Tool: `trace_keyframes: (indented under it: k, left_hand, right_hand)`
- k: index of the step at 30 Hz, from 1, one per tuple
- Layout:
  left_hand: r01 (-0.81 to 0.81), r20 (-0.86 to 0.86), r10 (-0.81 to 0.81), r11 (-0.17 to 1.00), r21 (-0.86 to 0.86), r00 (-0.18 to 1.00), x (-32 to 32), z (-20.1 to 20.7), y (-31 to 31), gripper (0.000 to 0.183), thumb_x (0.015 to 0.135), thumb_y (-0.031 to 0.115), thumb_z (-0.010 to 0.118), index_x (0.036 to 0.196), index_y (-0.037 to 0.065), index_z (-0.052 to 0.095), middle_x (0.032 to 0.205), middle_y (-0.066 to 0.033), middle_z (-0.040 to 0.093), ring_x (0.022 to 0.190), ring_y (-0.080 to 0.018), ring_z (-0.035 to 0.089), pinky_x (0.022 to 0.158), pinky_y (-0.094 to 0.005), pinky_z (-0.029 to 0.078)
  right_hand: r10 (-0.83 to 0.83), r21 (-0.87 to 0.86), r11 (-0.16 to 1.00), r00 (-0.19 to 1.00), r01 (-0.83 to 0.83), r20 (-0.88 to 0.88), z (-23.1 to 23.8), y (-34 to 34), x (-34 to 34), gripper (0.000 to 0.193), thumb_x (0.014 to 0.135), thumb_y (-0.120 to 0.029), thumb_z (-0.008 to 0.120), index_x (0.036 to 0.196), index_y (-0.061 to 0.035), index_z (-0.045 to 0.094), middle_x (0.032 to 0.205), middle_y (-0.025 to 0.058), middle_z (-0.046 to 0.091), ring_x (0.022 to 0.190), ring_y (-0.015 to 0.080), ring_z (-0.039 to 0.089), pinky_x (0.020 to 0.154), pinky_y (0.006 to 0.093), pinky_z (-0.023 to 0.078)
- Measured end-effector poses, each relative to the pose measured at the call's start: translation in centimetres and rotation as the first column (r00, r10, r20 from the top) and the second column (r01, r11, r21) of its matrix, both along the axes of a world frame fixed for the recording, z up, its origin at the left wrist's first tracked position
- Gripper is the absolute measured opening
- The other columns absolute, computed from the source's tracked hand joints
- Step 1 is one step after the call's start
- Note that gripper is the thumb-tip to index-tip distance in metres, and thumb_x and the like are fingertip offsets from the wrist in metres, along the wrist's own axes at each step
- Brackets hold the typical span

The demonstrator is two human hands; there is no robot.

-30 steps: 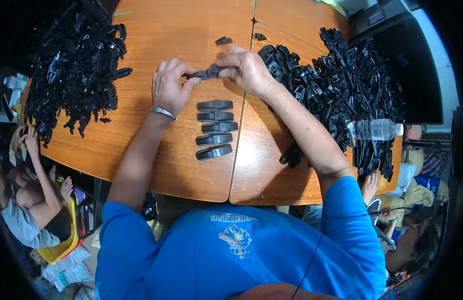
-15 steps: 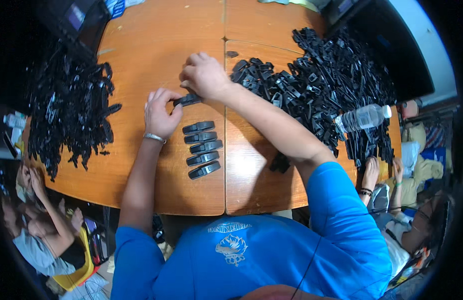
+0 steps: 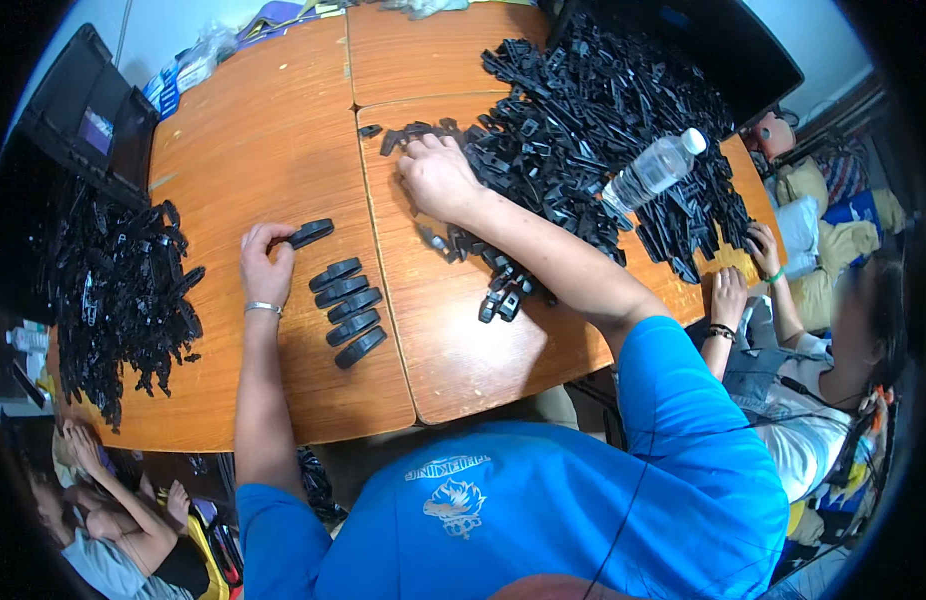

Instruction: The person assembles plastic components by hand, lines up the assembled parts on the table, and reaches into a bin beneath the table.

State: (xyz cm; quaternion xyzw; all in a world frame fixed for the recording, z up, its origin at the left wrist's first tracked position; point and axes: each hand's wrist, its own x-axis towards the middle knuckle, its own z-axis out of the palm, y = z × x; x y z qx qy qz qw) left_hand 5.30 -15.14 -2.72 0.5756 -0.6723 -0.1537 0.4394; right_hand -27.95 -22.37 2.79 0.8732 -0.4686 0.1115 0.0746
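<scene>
My left hand rests on the table, its thumb and fingers pinching one end of a curved black plastic piece. Just below it, several similar black pieces lie side by side in a slanting column. Over the near edge of a big heap of black plastic parts is my right hand, knuckles up. Its fingertips are hidden beneath it, so whether it grips a part cannot be made out. A few loose small parts lie beside its fingers.
Another heap of black parts covers the table's left side. A clear plastic bottle lies on the right heap. Black bins stand at the back left and right. Other people's hands are at the right edge, and another person sits at left.
My right hand has left the piece in my left hand and moved right to the heap. The left hand keeps that piece. The whole view has swung, showing more of the right side.
</scene>
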Motion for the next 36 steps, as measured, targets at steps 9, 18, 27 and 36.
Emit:
trace_keyframes:
  k: [9, 18, 27, 36]
  left_hand:
    - [0.01, 0.001, -0.01, 0.999, 0.053, 1.0, -0.3, 0.4, -0.1, 0.018, 0.086, -0.003, 0.063, 0.099, 0.001, 0.074, 0.098, -0.0102, 0.068, 0.104, -0.0264, 0.064, 0.097, -0.0372, 0.054]
    - [0.042, -0.073, -0.036, 0.996, 0.079, 0.997, -0.9, 0.2, -0.6, 0.014, 0.089, -0.001, 0.064, 0.098, 0.001, 0.074, 0.095, -0.0096, 0.065, 0.099, -0.0257, 0.061, 0.093, -0.0371, 0.051]
    - [0.062, 0.034, -0.062, 0.998, -0.017, 0.998, 0.0, 0.0, -0.1, 0.012, 0.091, 0.003, 0.07, 0.1, 0.002, 0.077, 0.096, -0.0101, 0.07, 0.099, -0.0258, 0.065, 0.09, -0.0372, 0.054]
    - [0.077, 0.079, -0.08, 0.996, 0.038, 0.994, -0.6, 0.9, 2.7, 0.013, 0.09, 0.004, 0.072, 0.102, 0.003, 0.079, 0.104, -0.0105, 0.073, 0.105, -0.0261, 0.066, 0.094, -0.0378, 0.055]
  right_hand:
    - [-0.08, 0.035, 0.997, 0.972, 0.073, 0.221, 1.8, -0.9, 0.0, 0.02, 0.091, -0.026, 0.075, 0.103, -0.0112, 0.082, 0.118, 0.012, 0.069, 0.124, 0.0316, 0.06, 0.103, 0.0486, 0.046]
    - [-0.034, 0.015, 0.999, 0.999, 0.033, 0.009, -1.5, -7.4, 1.2, 0.023, 0.095, -0.022, 0.067, 0.109, -0.0092, 0.082, 0.126, 0.0121, 0.072, 0.124, 0.0328, 0.065, 0.105, 0.052, 0.047]
    - [-0.205, 0.156, 0.959, 0.961, 0.235, -0.188, 2.4, -0.2, -4.3, 0.029, 0.099, -0.028, 0.063, 0.109, -0.0077, 0.083, 0.122, 0.0109, 0.078, 0.124, 0.0297, 0.068, 0.104, 0.0501, 0.047]
    - [-0.24, 0.085, 0.962, 0.949, 0.261, -0.205, 2.5, 3.5, -6.3, 0.026, 0.096, -0.029, 0.07, 0.113, -0.0145, 0.083, 0.128, 0.0134, 0.073, 0.129, 0.0324, 0.063, 0.108, 0.0534, 0.048]
